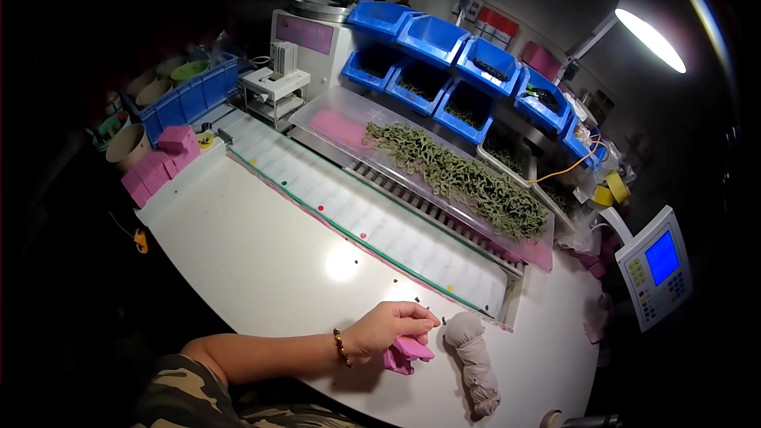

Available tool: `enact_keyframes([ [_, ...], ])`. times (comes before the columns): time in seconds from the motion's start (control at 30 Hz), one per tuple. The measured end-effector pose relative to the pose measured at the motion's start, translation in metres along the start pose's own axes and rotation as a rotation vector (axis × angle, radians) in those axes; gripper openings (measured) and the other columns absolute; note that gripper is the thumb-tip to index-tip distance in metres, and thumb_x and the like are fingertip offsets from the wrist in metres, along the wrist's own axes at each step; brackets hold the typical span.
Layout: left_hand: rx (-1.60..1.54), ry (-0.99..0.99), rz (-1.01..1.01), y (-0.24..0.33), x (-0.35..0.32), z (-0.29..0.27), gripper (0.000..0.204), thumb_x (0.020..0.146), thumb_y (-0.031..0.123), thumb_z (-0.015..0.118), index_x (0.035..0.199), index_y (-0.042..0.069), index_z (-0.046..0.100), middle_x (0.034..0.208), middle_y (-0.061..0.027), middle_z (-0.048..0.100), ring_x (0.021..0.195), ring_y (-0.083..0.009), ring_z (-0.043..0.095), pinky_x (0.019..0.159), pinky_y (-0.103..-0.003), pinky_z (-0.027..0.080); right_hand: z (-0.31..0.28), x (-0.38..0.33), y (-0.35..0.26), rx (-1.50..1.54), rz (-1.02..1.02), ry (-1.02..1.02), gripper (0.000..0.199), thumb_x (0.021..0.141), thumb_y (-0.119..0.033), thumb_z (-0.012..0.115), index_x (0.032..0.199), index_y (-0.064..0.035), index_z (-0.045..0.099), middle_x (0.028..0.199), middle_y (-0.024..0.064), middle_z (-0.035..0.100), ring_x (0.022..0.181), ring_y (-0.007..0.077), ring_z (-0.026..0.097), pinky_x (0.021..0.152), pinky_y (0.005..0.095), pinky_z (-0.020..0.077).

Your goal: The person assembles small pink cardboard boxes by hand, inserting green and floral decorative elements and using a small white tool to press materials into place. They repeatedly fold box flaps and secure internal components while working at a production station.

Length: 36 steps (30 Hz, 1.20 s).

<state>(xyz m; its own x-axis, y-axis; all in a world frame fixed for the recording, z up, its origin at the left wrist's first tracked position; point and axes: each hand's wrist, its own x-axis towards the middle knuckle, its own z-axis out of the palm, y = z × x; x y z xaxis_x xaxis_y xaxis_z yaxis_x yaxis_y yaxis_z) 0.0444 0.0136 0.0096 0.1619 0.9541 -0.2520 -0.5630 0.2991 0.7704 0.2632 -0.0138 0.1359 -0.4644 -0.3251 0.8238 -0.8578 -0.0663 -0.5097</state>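
From the lower left my left forearm reaches in, a camouflage sleeve at the elbow and a beaded bracelet on the wrist. My left hand [395, 328] is over the white worktop, its fingers drawn together in a pinch; whatever is between the fingertips is too small to make out. Directly under the hand lies a small pink, box-like piece [408, 354], touching or very close to the fingers and partly hidden by them. Just right of the fingertips is a twisted bundle of pale cloth [478, 364] with a rounded end. My right hand is not in view.
A white conveyor belt [372, 230] with green edges and coloured dots crosses behind the hand. Beyond it, a tray [337, 123] bears twisted green strands [464, 178]. Blue bins [432, 38] stand behind. Pink blocks [151, 174] sit left; a control panel [654, 269] stands right.
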Motion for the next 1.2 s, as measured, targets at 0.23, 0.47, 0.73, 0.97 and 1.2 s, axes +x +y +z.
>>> enact_keyframes([
  [0.23,0.016,0.042,-0.009,-0.002,-0.004,-0.012,0.024,0.097,0.017,0.061,0.114,0.0,0.063,0.084,-0.0029,0.065,0.075,-0.0071,0.06,0.068,-0.021,0.049,-0.014,-0.001,0.019,0.106,0.007,-0.005,0.015,0.096,-0.021,0.053,0.088,-0.0112,0.062,0.096,0.004,0.059,0.089,0.0191,0.06,0.079,0.04,0.0532],
  [0.47,-0.045,0.008,-0.019,-0.003,0.003,-0.005,0.026,0.098,0.017,0.059,0.115,-0.001,0.062,0.085,-0.0026,0.065,0.076,-0.0072,0.061,0.069,-0.021,0.049,-0.02,-0.004,0.023,0.158,0.04,0.018,0.015,0.095,-0.021,0.058,0.092,-0.0078,0.065,0.101,0.0071,0.062,0.093,0.0211,0.061,0.079,0.04,0.0537],
  [0.73,-0.082,0.052,-0.075,0.001,0.004,-0.006,0.027,0.098,0.016,0.058,0.119,0.0,0.059,0.087,-0.0028,0.064,0.078,-0.0082,0.061,0.07,-0.022,0.05,-0.023,-0.013,0.035,0.201,0.077,0.12,0.017,0.094,-0.02,0.063,0.096,-0.0039,0.067,0.105,0.0106,0.064,0.096,0.0234,0.062,0.079,0.04,0.0543],
  [0.97,-0.171,0.064,-0.084,0.002,0.006,0.007,0.025,0.098,0.018,0.059,0.115,0.001,0.06,0.089,-0.0042,0.064,0.08,-0.0102,0.062,0.073,-0.024,0.051,0.013,-0.055,0.035,-1.161,0.81,0.767,0.041,0.068,-0.01,0.078,0.106,0.0001,0.067,0.108,0.0167,0.064,0.099,0.0313,0.06,0.088,0.0413,0.0468],
  [1.2,-0.164,-0.016,0.006,-0.02,0.016,0.017,0.021,0.1,0.025,0.057,0.099,0.004,0.06,0.088,-0.0022,0.062,0.08,-0.0083,0.057,0.073,-0.023,0.047,-0.006,-0.066,0.084,-1.538,0.899,0.611,0.027,0.072,0.007,0.071,0.096,-0.0061,0.071,0.091,0.0103,0.068,0.082,0.0299,0.064,0.074,0.037,0.0495],
])
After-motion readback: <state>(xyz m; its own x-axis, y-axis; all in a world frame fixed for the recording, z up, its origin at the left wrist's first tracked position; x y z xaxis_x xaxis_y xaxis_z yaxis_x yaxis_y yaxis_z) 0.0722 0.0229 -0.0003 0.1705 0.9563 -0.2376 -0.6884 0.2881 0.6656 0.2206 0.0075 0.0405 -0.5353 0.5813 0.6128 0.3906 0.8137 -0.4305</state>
